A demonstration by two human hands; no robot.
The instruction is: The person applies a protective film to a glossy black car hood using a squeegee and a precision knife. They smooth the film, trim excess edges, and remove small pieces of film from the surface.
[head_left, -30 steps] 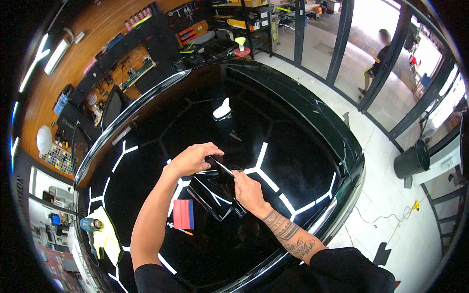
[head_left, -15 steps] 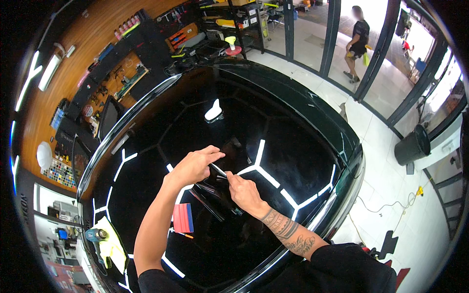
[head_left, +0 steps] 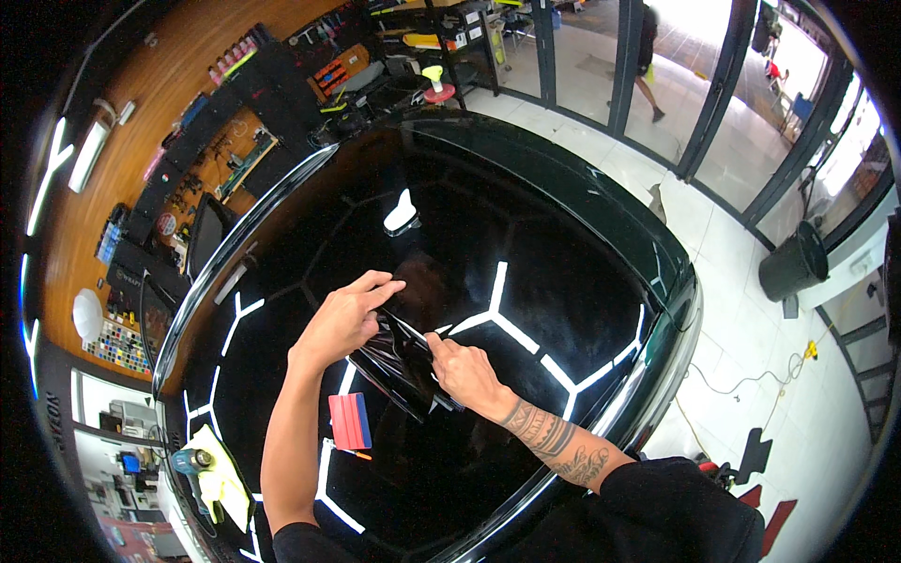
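Observation:
A piece of glossy black film point(head_left: 399, 361) stretches between my two hands, creased and hanging just above the shiny black car roof point(head_left: 441, 497). My left hand point(head_left: 340, 317) pinches its upper left end. At the opposite end, my right hand point(head_left: 467, 373) grips the film's edge between thumb and fingers. On the roof below my left hand lies a red squeegee point(head_left: 349, 422) with a dark blue edge. A thin tool with an orange tip point(head_left: 362, 456) rests just under it. Beyond my hands stands a white fin-shaped antenna point(head_left: 404, 211) on a dark base.
A heat gun point(head_left: 192, 460) rests on a yellow cloth point(head_left: 223, 480) at the roof's left side. Shelves with tools point(head_left: 216, 150) line the left wall. At right stand a black bin point(head_left: 793, 269) and a cable point(head_left: 751, 389) on the floor. Behind glass doors, a person point(head_left: 648, 61) walks.
My left hand has moved left, away from my right, and more of the film shows spread between them. The person outside has walked left.

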